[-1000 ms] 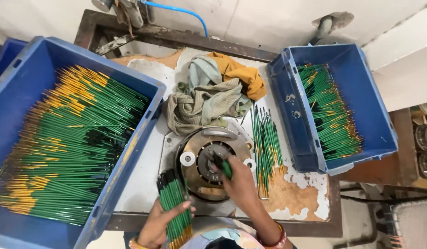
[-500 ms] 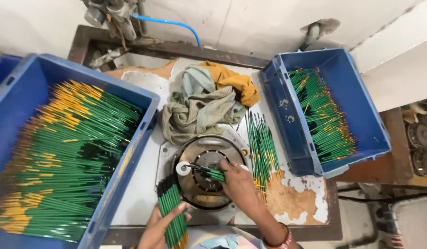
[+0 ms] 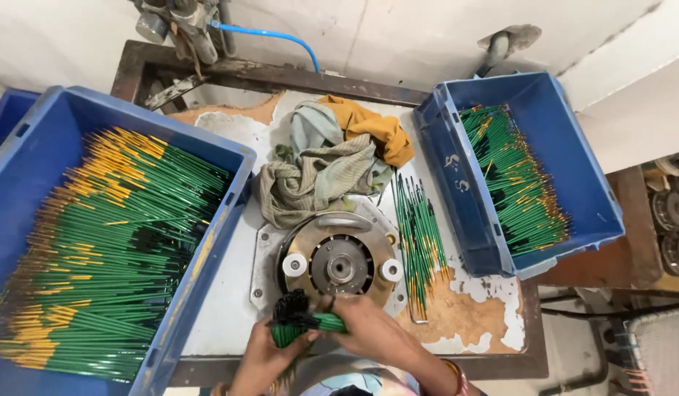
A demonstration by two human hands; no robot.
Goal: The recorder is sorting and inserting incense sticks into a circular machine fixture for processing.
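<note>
Both hands' grip holds green sticks between stick-filled blue crates

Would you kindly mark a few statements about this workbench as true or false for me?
1. Both hands grip one bundle of green sticks. True: the left hand and right hand close on it.
2. The round metal fixture is covered by rags. False: it lies bare; the rags sit behind it.
3. The large blue crate on the left holds green and yellow sticks. True.
4. The smaller blue crate on the right is empty. False: it holds sticks too.
5. Loose sticks lie between fixture and smaller crate. True.
</note>
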